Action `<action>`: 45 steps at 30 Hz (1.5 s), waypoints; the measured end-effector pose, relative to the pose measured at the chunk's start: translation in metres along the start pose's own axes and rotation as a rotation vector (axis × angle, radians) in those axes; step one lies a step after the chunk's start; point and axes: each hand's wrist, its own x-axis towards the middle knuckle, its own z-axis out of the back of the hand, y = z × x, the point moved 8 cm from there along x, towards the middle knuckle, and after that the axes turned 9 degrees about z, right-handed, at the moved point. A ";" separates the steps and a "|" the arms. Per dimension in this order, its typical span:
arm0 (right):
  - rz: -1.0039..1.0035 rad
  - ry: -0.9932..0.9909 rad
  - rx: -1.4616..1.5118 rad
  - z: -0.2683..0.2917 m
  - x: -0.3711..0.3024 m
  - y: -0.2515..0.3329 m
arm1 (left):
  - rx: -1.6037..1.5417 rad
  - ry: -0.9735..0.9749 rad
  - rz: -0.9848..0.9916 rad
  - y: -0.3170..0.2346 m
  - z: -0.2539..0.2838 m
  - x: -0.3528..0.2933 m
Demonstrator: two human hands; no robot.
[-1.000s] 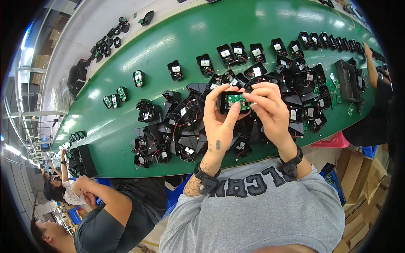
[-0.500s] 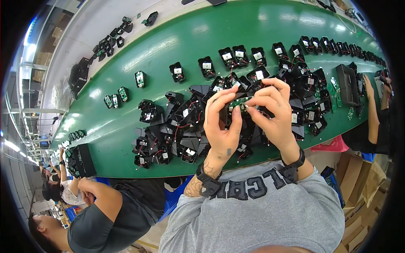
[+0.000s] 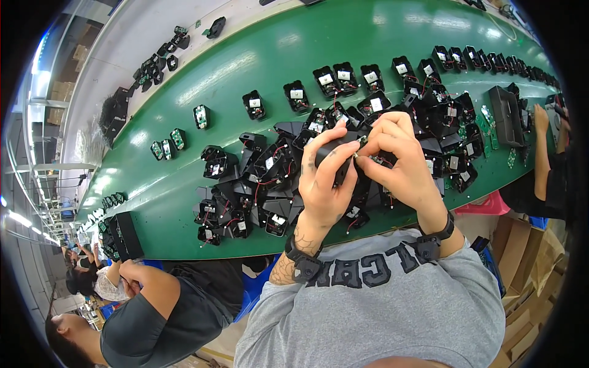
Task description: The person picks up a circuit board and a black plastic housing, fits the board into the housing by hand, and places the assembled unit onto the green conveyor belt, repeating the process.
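Note:
Above the pile, my left hand (image 3: 326,187) grips a black plastic housing (image 3: 331,149), its fingers curled round the sides. The dark outer wall of the housing faces up. My right hand (image 3: 400,161) is closed in a pinch at the housing's right edge, with thumb and forefinger on a small green circuit board (image 3: 362,141). Only a sliver of that board shows between the fingertips; whether it sits inside the housing I cannot tell. Beneath both hands lies a heap of black housings (image 3: 270,162) with red wires and white labels.
More black housings (image 3: 254,105) stand in a row along the green table (image 3: 233,73). Loose green boards (image 3: 488,126) and a black bin (image 3: 506,116) lie at the right, near a co-worker's arm (image 3: 541,147). Another person (image 3: 144,306) sits at the left beside a black box (image 3: 126,234).
The housing in my left hand has been turned, so its dark wall faces up and the green board is mostly hidden. My right fingers remain at its edge.

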 end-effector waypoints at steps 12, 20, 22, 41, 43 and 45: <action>-0.073 0.086 0.136 -0.006 0.000 -0.015 | 0.008 0.062 0.134 0.011 -0.004 0.003; -0.362 0.055 0.439 -0.009 -0.013 -0.041 | -0.072 0.058 0.175 0.012 -0.005 -0.001; -0.448 0.029 0.544 -0.012 -0.018 -0.051 | -0.054 0.081 0.202 0.009 -0.007 -0.002; -0.707 -0.048 1.227 -0.045 -0.049 -0.069 | -0.410 0.280 0.801 0.051 -0.011 -0.018; -0.689 -0.052 1.081 -0.043 -0.043 -0.060 | -0.333 0.240 0.764 0.054 -0.012 -0.018; -0.575 -0.106 0.911 -0.029 -0.031 -0.050 | -0.441 0.139 0.690 0.057 -0.012 -0.017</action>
